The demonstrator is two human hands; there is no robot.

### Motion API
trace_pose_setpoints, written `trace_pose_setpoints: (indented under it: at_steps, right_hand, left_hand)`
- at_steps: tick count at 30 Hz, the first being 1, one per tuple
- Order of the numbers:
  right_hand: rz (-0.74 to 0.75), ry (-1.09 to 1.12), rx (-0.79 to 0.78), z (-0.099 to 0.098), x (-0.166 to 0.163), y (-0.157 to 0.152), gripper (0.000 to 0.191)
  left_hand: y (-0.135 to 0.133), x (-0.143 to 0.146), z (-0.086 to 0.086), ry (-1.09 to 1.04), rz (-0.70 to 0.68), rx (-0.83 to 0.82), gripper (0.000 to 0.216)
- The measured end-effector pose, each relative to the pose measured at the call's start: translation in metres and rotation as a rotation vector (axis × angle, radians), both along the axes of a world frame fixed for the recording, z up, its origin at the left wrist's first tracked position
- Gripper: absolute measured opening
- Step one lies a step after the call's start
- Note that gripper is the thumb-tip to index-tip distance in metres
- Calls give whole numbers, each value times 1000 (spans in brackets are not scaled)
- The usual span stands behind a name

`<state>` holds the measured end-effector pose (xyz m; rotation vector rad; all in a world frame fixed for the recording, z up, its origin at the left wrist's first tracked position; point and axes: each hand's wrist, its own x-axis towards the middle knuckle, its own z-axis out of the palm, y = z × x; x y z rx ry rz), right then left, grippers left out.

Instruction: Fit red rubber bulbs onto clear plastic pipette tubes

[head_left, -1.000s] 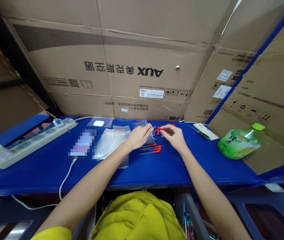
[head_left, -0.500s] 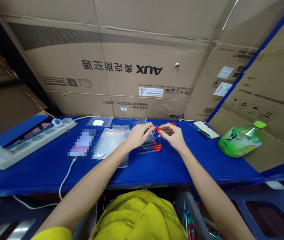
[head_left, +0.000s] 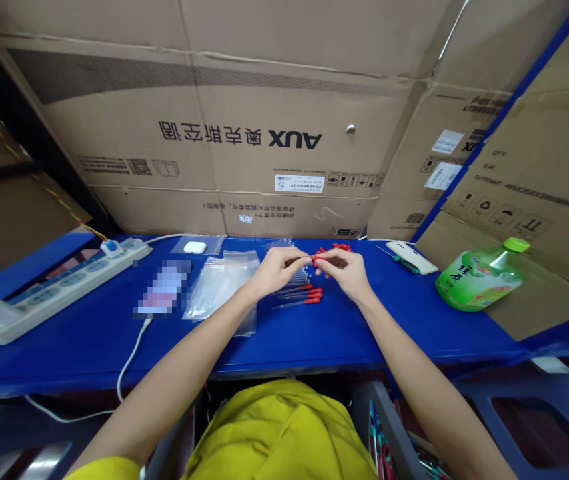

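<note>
My left hand [head_left: 279, 268] pinches at the level of the glass tubes; what lies between its fingertips is mostly hidden, though it looks like the end of a glass dropper tube. With its thumb and forefinger, my right hand [head_left: 347, 270] grips a red rubber bulb [head_left: 315, 261], and the fingertips of both hands almost meet there. Beneath and beside my left hand lie thin clear glass tubes [head_left: 277, 244]. Several droppers with red bulbs [head_left: 313, 301] rest on the table just in front of the hands. More loose red bulbs [head_left: 343, 247] lie behind my right hand.
Clear plastic bags [head_left: 220, 287] lie left of the tubes, near a blurred phone [head_left: 164, 288] on a cable. A power strip [head_left: 64, 283] runs along the left. At right are a screwdriver [head_left: 407, 264], a white flat object [head_left: 417, 257] and a green bottle [head_left: 479, 277]. Cardboard [head_left: 244, 80] walls the back.
My hands have drawn together, and the fingertips now nearly touch at the red bulb. My right fingers have closed more tightly round it. The view has shifted slightly.
</note>
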<state>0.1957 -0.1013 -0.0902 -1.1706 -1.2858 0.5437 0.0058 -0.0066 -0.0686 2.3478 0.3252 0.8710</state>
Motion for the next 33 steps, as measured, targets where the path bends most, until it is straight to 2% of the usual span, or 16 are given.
trace_pose_setpoints:
  at_steps: [4, 11, 15, 22, 25, 33]
  right_hand:
    - [-5, 0, 14, 0, -4, -1, 39]
    - [6, 40, 51, -2, -7, -1, 36]
    - [9, 38, 31, -3, -8, 0, 38]
    - [20, 17, -2, -6, -7, 0, 37]
    - [36, 9, -6, -7, -6, 1, 36]
    - [47, -2, -12, -2, -5, 1, 37]
  left_hand:
    - [-2, 0, 1, -10, -30, -66, 42]
    - [0, -1, 2, -14, -69, -40, 44]
    - [2, -3, 2, 31, -31, 75, 44]
    - [4, -10, 3, 188, 102, 383, 42]
    - [7, -12, 2, 202, 126, 453, 43]
    - [9, -11, 3, 91, 120, 331, 43]
